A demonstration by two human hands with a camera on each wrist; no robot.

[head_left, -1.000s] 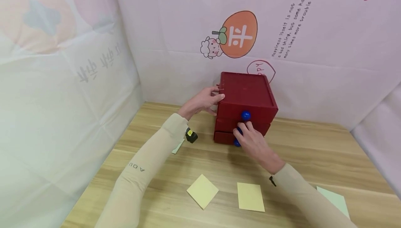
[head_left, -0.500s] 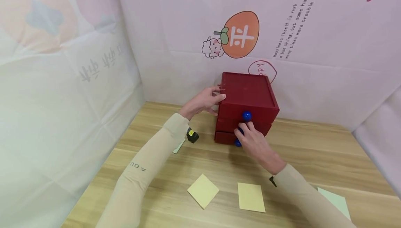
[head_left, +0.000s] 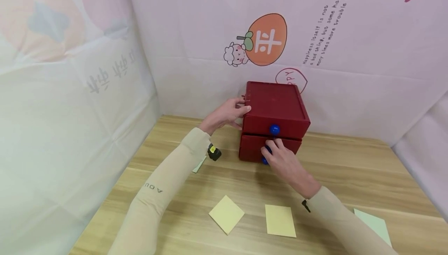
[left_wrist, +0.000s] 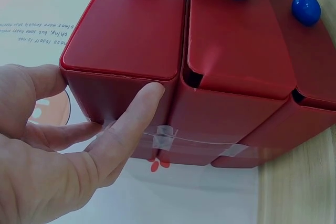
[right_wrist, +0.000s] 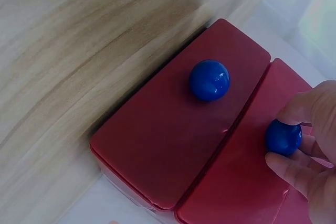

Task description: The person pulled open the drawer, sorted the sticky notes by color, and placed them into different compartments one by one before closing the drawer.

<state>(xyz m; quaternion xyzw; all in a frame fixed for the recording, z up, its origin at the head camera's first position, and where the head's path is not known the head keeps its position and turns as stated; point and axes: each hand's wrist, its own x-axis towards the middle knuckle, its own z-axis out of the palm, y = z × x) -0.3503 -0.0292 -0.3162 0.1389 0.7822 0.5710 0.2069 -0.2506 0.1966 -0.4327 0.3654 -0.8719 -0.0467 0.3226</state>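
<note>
A dark red three-drawer box with round blue knobs stands at the back of the table. My right hand pinches the blue knob of the middle drawer between thumb and fingers. That drawer sticks out a little, with a dark gap under the top drawer. My left hand rests spread on the box's upper left side, thumb at the top edge, fingertips on the side wall in the left wrist view. Beneath my right hand shows the bottom knob; the drawers' insides are hidden.
Two yellow paper squares lie on the wooden table in front. A pale green paper is at the right, another by my left sleeve. Near that sleeve sits a small black object with yellow. Printed cloth hangs behind the box.
The middle drawer has come out slightly toward me, opening a dark gap below the top drawer. My right hand keeps its hold on the knob; my left hand stays in place.
</note>
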